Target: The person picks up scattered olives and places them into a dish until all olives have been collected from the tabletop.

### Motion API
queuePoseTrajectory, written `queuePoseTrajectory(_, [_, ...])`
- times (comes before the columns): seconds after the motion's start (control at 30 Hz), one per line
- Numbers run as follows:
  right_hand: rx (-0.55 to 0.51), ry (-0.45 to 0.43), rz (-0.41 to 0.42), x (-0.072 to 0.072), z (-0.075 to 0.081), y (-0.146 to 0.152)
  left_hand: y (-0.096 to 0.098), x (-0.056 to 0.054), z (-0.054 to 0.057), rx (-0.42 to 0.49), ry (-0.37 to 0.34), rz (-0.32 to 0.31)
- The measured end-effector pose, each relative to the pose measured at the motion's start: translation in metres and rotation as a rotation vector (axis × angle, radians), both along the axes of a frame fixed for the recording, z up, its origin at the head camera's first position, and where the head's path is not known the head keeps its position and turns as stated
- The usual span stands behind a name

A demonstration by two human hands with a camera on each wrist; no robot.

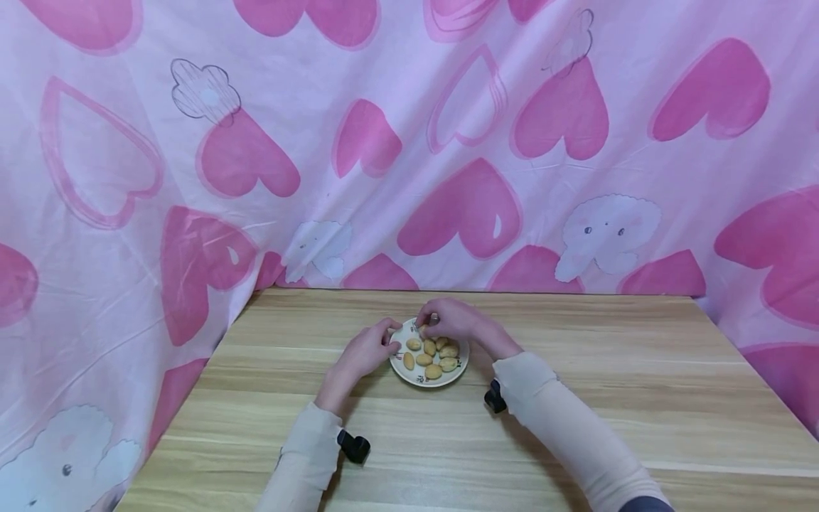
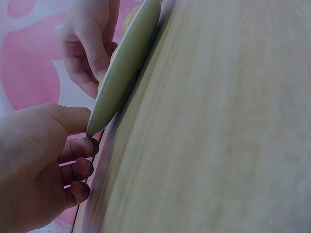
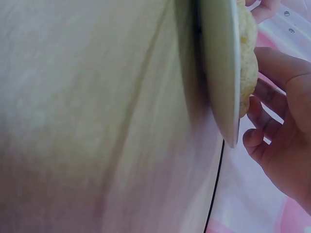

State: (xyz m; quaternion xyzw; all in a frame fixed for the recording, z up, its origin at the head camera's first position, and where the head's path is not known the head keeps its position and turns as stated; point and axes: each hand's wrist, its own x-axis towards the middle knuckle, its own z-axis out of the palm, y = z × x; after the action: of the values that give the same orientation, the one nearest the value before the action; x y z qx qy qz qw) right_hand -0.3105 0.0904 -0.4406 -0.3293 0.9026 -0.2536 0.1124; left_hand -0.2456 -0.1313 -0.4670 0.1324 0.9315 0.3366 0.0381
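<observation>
A small white plate (image 1: 402, 336) with a printed pattern holds several tan, oval pieces (image 1: 433, 371) that look like little potatoes. My left hand (image 1: 366, 352) pinches the plate's left rim, thumb on one side and fingers on the other, as the left wrist view shows. From the far side my right hand (image 1: 453, 321) reaches over the plate, its thumb and fingertips round one tan piece (image 1: 423, 331) at the far edge. That piece is mostly covered by the fingers. In the right wrist view the plate's underside (image 3: 221, 73) hides part of the contents.
The plate is on a wood-grain table (image 1: 409, 455). Behind it and at the left hangs a pink cloth (image 1: 307, 142) with hearts. Black wrist cameras (image 1: 354, 446) stick out from both sleeves, low over the table.
</observation>
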Motion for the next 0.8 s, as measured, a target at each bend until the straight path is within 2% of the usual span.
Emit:
queuePoseTrajectory(0.23, [-0.022,-0.006,0.030,-0.001,-0.001,0.002,-0.001,0.000,-0.001,0.003,0.000,0.001])
queuePoseTrajectory(0.43, [-0.040,-0.020,-0.003,0.004,-0.003,0.007,0.000,0.000,-0.002,0.013,-0.003,0.000])
queuePoseTrajectory(0.63, [-0.083,0.037,-0.022,0.011,-0.002,0.009,0.000,0.000,-0.002,0.016,-0.002,0.003])
queuePoseTrajectory(0.8, [-0.122,0.050,-0.059,0.016,0.003,0.012,0.000,-0.001,-0.002,0.012,-0.012,0.008])
